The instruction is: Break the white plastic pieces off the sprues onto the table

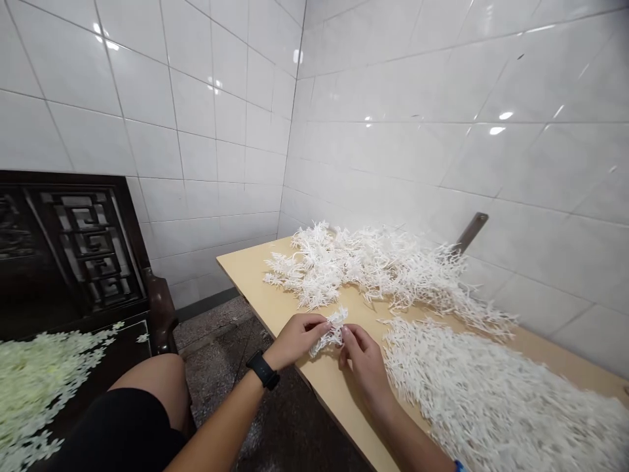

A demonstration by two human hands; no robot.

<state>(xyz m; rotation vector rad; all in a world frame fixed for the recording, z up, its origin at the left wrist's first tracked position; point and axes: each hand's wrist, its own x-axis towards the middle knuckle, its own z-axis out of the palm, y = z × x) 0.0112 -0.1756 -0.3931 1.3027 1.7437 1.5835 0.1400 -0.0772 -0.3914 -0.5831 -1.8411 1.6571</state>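
Here, pale tabletop (280, 308) bears white heaps (491, 387); tiled walls (442, 78) behind.

White sprig (337, 317) partly hidden by the hands (299, 337) (362, 360); bench (37, 288) cut off at left.

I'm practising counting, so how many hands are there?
2: the left hand and, across from it, the right hand, both at the small white cluster by the table edge. No others show.

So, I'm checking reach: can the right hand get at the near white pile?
Probably yes: the near pile lies beside the right hand, nothing visible between them, though it seems busy with a sprig.
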